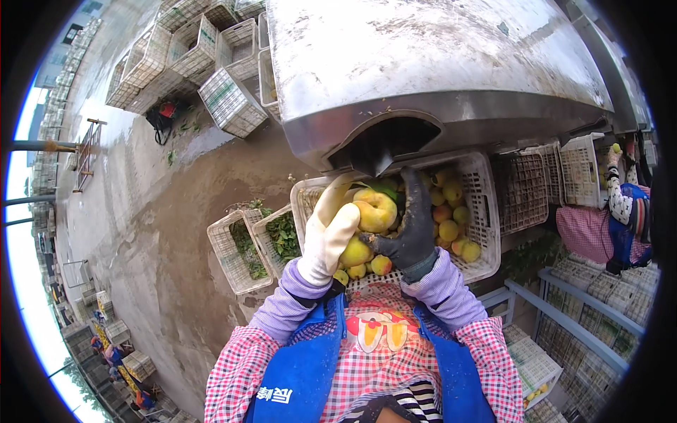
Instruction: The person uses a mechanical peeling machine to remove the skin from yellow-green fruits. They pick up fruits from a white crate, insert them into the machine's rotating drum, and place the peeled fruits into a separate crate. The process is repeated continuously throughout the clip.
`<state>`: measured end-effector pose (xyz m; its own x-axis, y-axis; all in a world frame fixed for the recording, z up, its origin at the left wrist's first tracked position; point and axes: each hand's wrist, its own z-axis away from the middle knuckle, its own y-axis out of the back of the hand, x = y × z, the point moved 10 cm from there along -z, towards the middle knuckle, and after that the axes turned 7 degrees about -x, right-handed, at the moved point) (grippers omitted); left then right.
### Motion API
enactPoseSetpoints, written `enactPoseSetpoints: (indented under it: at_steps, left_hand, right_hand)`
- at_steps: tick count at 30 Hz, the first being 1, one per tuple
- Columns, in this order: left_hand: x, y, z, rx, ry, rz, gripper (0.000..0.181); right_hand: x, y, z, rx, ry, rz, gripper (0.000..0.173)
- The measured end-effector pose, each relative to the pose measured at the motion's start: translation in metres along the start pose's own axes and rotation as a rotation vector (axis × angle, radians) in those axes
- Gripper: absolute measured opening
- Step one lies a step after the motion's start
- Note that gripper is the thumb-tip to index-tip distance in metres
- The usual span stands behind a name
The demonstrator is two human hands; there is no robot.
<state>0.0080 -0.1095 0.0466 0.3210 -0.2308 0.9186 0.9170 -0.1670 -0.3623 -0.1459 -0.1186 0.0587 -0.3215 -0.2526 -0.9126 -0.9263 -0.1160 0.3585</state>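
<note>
Both of my hands are over a white plastic crate [489, 227] of yellow and red-blushed peaches [448, 230]. In a cream-white glove, my left hand [325, 230] grips a yellow peach [374, 210], thumb across its near side. A green leaf [386, 187] lies just behind that fruit. My right hand [415, 227], in a dark glove, curves around the other side with thumb and fingers wide apart. Its thumb tip is at the peach's lower edge; whether it touches is unclear. Another large peach [355, 252] sits below, partly covered by the left glove.
A metal machine with a chute opening [389, 140] stands right behind the crate. Crates of green leaves [283, 235] are at left. A blue metal railing [566, 317] runs on the right, where a co-worker [629, 211] holds a fruit. Stacked crates [190, 47] stand farther back.
</note>
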Motion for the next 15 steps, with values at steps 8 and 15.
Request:
enactPoseSetpoints:
  at_steps: [8,15]
  left_hand:
    - [0.010,0.014,0.003,-0.021,-0.271,-0.673,0.052]
    - [-0.057,0.053,0.016,0.099,-0.038,-0.075,0.053]
  right_hand:
    - [-0.019,-0.004,-0.030,0.059,0.199,0.281,0.074]
    - [0.070,-0.044,-0.109,-0.053,-0.008,0.478,0.073]
